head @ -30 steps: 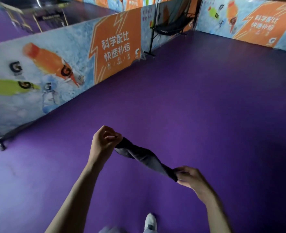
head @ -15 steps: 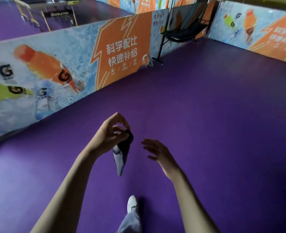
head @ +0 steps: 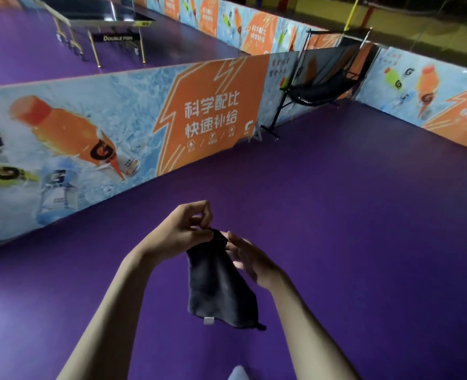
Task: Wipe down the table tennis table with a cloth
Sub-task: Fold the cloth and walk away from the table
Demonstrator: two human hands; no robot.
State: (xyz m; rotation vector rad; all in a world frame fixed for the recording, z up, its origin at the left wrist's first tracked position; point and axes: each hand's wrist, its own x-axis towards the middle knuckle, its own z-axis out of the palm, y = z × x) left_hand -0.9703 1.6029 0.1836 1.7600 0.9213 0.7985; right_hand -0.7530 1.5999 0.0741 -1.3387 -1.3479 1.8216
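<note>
One dark cloth (head: pixel 221 286) hangs pinched by the left hand (head: pixel 184 233), the right hand (head: pixel 250 259) open-fingered beside it, one table tennis table (head: pixel 100 12) at eleven o'clock.

Purple floor (head: pixel 336 215) all over. Low walls with orange drink pictures (head: pixel 117 127) across the middle and right. Black net stand (head: pixel 323 86) in the upper right corner. Dim light.

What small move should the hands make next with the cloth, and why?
Probably the right hand should pinch the cloth by a free edge and spread it. The left hand pinches only its top corner, so it hangs loose, and the right hand is open beside it. The table stands far off behind the barrier.
</note>
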